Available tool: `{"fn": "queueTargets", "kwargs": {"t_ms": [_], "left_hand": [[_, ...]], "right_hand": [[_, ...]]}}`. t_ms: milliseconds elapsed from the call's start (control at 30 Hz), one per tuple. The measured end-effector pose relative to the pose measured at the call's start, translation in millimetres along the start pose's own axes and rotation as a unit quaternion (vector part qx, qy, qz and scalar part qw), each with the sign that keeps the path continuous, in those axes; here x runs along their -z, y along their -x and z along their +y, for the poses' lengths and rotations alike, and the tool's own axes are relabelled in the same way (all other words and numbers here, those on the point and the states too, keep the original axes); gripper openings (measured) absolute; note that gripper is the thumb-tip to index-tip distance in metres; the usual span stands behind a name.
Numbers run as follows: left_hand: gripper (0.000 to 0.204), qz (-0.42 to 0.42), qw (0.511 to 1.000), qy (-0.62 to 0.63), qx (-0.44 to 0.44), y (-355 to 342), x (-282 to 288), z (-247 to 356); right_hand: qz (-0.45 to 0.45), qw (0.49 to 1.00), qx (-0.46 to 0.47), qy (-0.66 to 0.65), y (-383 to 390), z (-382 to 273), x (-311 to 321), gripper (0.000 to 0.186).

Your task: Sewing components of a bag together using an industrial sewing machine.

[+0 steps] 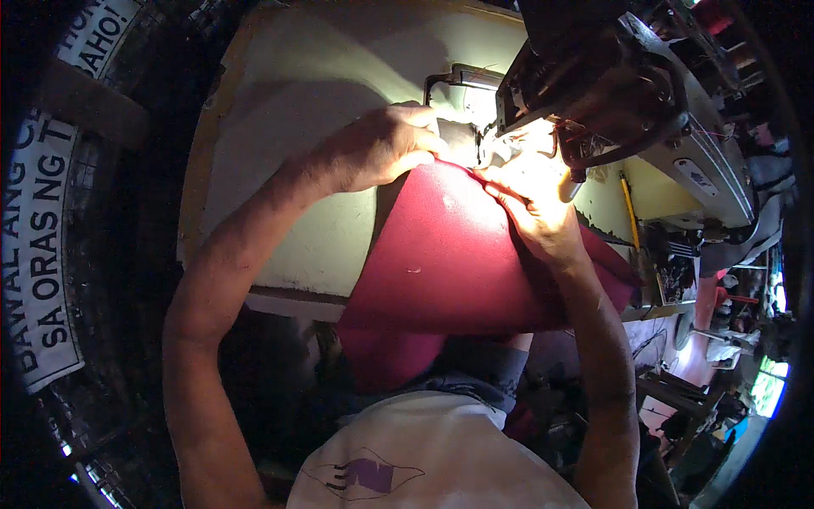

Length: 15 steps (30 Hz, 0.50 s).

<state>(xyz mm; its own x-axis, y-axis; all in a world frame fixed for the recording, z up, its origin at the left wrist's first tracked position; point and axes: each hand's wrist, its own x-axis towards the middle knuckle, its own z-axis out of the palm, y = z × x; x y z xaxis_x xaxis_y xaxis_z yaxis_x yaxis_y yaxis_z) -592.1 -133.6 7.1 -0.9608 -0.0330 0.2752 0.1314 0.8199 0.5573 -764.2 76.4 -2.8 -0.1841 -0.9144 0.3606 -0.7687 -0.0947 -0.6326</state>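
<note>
A: Largest element?

B: One pale work table [280, 170], spreading under and to the left of both hands.

A: Next in size?

B: One sewing machine [627, 93], dark-headed with a lighter body, standing just beyond and to the right of the right hand. Its lamp lights the spot between the two hands.

A: And the material?

B: One sheet of dark red fabric [458, 263]. Its upper edge lies at the fingertips of both hands, under the machine's head; the rest runs back beneath the right wrist, over the table's near edge and down toward the person's lap.

A: The hands?

B: Two, close together. The left hand [386, 153] rests palm down, fingers curled, pressing the fabric's top left corner against the table. The right hand [530, 199] lies flat on the fabric's upper right edge, fingers pointing at the needle area; whether it pinches the cloth cannot be told in the glare.

A: Smallest item?

B: One yellow pencil [629, 208], lying on the table to the right of the right hand, apart from it.
</note>
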Motion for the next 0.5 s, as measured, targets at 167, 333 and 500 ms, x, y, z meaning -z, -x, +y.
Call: {"fn": "queueTargets", "kwargs": {"t_ms": [167,333,500], "left_hand": [[0.025,0.018,0.997,-0.048,-0.052,7.5,-2.4,2.6],[0.026,0.043,0.983,-0.137,-0.113,7.4,-3.6,8.1],[0.023,0.022,0.978,-0.162,-0.130,7.3,3.7,6.0]], "right_hand": [[-0.017,0.989,0.107,0.096,-6.4,-1.8,10.0,0.032],[-0.047,0.971,0.150,0.178,-11.7,-8.4,9.7,0.050],[-0.146,0.964,0.131,0.177,-21.3,-21.6,22.6,0.050]]}}
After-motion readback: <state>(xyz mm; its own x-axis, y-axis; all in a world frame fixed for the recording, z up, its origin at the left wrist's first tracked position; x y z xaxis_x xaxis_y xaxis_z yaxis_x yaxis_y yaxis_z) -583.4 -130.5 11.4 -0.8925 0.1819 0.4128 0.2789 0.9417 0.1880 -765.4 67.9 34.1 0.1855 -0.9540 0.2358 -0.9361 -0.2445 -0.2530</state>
